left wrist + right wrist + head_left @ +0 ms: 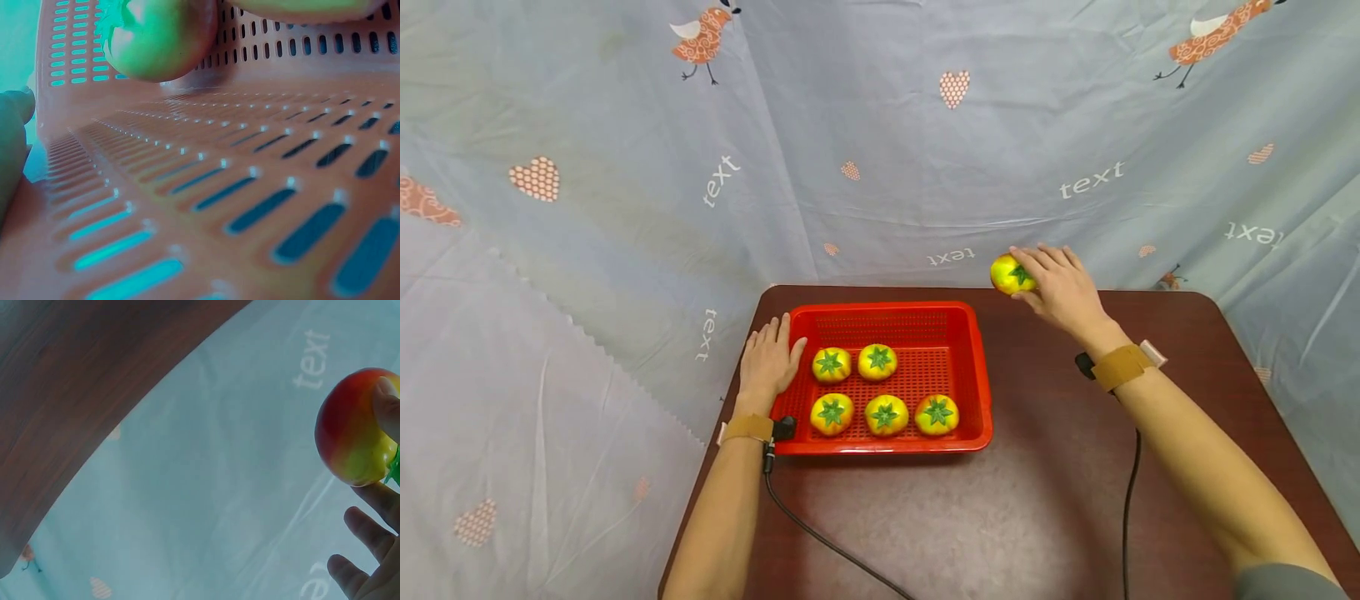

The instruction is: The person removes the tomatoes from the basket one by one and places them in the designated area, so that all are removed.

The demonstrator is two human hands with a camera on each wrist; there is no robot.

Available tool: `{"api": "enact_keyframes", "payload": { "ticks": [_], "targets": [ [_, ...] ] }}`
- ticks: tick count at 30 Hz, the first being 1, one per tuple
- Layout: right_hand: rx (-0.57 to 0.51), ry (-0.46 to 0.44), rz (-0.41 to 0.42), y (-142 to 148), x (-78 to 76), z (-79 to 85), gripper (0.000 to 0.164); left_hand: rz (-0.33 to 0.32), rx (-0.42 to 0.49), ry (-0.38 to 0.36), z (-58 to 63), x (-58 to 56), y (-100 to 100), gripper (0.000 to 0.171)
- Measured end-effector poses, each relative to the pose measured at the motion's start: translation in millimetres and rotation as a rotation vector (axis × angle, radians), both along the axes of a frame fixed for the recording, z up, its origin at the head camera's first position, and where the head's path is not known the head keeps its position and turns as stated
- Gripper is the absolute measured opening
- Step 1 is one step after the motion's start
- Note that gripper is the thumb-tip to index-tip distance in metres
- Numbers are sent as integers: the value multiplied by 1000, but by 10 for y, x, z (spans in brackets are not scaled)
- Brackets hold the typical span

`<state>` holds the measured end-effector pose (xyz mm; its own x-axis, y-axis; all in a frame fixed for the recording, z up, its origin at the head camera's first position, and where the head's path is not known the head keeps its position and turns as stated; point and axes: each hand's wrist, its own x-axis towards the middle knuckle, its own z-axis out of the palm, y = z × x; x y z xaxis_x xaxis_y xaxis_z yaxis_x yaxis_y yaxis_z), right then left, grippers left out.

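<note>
My right hand (1063,292) pinches a yellow-and-red tomato (1009,275) with a green leafy top, in the air over the table's back edge. In the right wrist view the thumb lies on this tomato (347,434), the index finger is against its other side, and the remaining fingers are extended. My left hand (767,362) lies with straight fingers along the left rim of a red plastic basket (982,375). Inside are several similar tomatoes, two at the back and three at the front, among them the front right tomato (936,415). The left wrist view shows slotted basket walls and a tomato (159,44).
The basket stands on a dark reddish-brown table (1037,517). A grey-blue patterned cloth (880,125) hangs behind and beside the table. A black cable (835,546) runs from the left wrist strap, and another cable (1127,517) from the right.
</note>
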<state>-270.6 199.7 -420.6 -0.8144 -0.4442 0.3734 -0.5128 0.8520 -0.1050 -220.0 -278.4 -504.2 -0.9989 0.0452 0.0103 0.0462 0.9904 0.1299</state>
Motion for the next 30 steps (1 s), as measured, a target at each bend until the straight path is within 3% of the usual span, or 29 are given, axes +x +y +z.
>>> {"api": "enact_keyframes", "payload": {
  "ticks": [7,20,30],
  "targets": [
    [25,-56,-42,152,25,-114,72,4,-1,13,-26,-4,-9,67],
    [114,-178,-38,234,227,-885,72,3,19,11,-27,-14,-10,67],
    [131,-219,9,159,322,-1119,73,6,26,7,-30,-17,-11,67]
  ]
}}
